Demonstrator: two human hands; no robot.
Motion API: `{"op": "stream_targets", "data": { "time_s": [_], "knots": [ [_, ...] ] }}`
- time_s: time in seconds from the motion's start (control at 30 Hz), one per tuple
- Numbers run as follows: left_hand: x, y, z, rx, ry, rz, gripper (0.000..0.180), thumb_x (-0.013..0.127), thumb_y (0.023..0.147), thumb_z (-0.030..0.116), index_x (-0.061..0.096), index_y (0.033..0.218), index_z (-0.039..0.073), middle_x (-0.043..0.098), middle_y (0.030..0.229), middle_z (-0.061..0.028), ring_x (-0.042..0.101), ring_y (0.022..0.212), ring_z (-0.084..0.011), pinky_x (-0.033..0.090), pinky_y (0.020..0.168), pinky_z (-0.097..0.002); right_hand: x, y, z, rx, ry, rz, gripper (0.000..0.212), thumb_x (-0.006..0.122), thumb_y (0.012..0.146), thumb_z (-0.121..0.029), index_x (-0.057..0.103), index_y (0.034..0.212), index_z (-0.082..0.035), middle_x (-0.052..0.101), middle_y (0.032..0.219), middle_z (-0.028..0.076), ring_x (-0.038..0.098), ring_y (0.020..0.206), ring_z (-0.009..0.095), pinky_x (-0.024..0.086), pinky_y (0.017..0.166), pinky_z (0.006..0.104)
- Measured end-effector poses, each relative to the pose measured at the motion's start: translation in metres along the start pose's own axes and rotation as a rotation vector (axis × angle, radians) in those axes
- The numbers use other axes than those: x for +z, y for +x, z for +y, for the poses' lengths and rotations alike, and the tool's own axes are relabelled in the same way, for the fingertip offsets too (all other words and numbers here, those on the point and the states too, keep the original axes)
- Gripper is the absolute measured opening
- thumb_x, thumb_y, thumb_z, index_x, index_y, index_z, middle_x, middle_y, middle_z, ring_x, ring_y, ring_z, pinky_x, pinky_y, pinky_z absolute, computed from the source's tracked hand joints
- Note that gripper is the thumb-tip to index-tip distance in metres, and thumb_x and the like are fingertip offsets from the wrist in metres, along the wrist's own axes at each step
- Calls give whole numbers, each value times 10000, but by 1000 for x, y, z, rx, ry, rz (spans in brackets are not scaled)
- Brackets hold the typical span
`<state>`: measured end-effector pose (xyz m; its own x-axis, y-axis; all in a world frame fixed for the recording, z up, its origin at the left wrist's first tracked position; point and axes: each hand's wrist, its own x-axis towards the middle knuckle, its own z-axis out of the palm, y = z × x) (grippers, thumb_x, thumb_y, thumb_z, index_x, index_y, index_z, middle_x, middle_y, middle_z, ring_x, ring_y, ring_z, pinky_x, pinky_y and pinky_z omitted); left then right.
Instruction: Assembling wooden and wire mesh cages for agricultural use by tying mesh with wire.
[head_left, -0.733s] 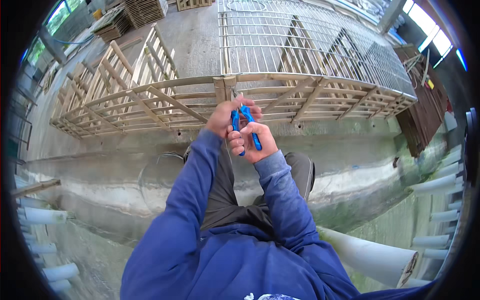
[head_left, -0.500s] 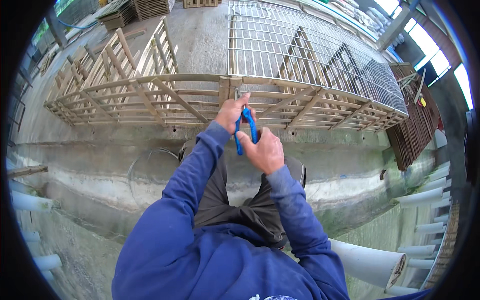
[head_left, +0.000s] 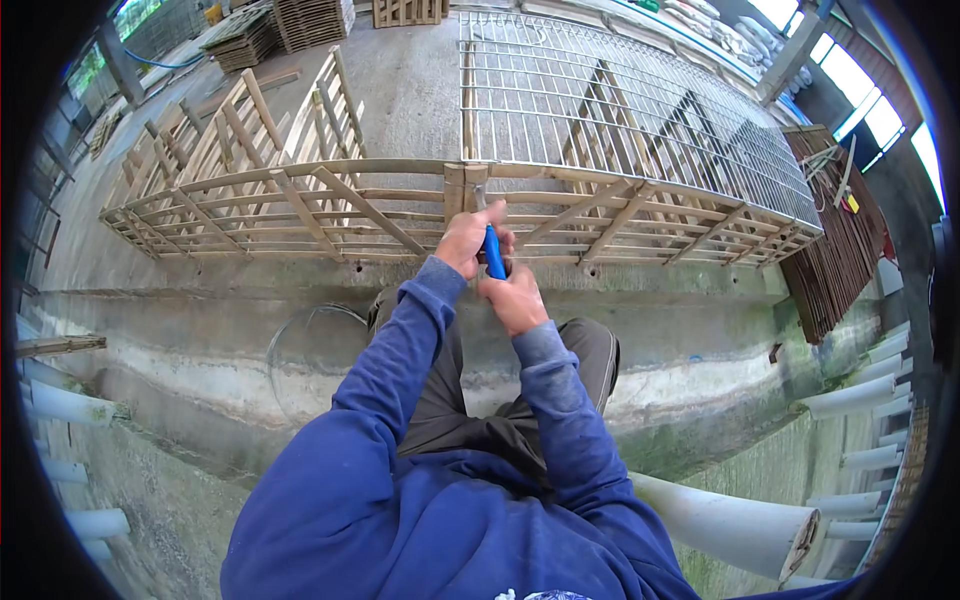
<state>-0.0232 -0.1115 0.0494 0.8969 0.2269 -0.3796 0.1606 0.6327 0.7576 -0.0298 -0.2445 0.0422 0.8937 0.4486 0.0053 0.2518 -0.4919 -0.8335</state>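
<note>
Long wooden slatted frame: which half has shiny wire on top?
The right half of the long pale wooden slatted frame: silver metal wire mesh lies over it. The left half has no mesh on top, just open wooden slats.

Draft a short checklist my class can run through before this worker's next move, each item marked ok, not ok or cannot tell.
1. Right hand around the blue-handled tool: ok.
2. Left hand well clear of the tool: not ok, bunched at its upper end.
3. Tool tip touching the wooden post: cannot tell, too small.
4. Mesh panel lying over the slatted frame's right section: ok.
5. Sleeve cuffs clear of the tool: ok, at the wrists.
</note>
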Motion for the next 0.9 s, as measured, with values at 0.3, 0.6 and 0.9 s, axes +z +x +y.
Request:
{"op": "stream_targets", "data": {
  "time_s": [0.3, 0.6, 0.9],
  "knots": [
    [-19, 26, 3, 51, -157, -494, 293, 618, 909, 359, 550, 812, 92, 598, 685, -33, 613, 632, -190, 538, 664, -353, 2, -5, 5, 534, 1687, -744, 209, 542, 792, -120, 560, 957, 6, 515, 701, 39, 458, 538, 134, 398, 526, 271],
    [-16, 19, 12, -3, 100, -218, 291, 669, 878, 333, 583, 713, 109, 588, 628, -22, 592, 585, -195, 504, 575, -362, -9, 23, -7, 520, 1086, -695, 280, 537, 910, -242, 581, 1031, 7, 656, 878, 153, 658, 725, 264, 553, 661, 398],
    [4, 0, 90, 1304, 1275, 510, 595, 695, 719, 603, 678, 975, 66, 658, 944, -110, 618, 915, -234, 474, 749, -361, -2, 15, -9, 505, 1358, -803, 202, 526, 873, -204, 554, 931, -12, 572, 742, 68, 558, 597, 195, 482, 549, 376]
  ]
}}
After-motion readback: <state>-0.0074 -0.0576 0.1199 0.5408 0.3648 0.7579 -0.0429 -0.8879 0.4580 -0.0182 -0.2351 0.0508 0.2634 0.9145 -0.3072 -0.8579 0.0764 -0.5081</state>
